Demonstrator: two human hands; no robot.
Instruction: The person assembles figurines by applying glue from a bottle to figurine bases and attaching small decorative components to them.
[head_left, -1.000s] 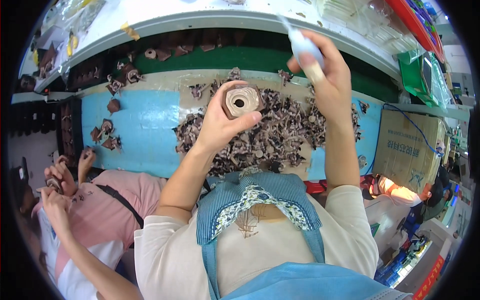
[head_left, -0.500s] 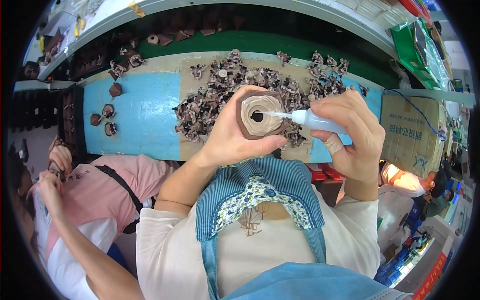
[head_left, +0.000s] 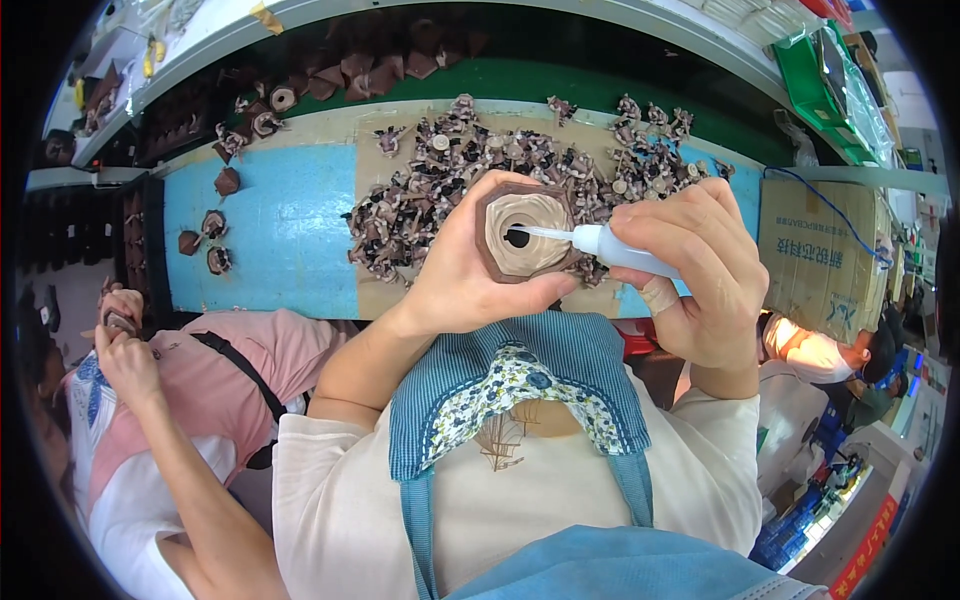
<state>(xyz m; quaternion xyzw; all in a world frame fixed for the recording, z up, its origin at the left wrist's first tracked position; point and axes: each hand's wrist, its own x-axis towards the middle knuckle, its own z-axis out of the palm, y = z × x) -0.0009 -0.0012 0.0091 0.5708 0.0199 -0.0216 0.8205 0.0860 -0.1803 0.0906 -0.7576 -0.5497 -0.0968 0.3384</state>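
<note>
In front of my chest, my left hand is closed around a brown, many-sided base with a beige recessed face and a dark hole in its middle. My right hand grips a small white squeeze bottle with a long thin nozzle. The bottle points left, and its tip lies over the recess beside the hole; whether it touches the surface I cannot tell. Beneath and beyond my hands, a dense heap of small brown, black and pale figurines covers the middle of the table.
A few brown pieces lie on the blue tabletop at the left. More brown bases line the far ledge. A cardboard box stands at the right, below a green bin. A co-worker's hands hold a piece at the left.
The bottle in my right hand has tilted, its body end now lower, with the tip still over the recess. The base has shifted very slightly. The co-worker's hands have moved a little.
</note>
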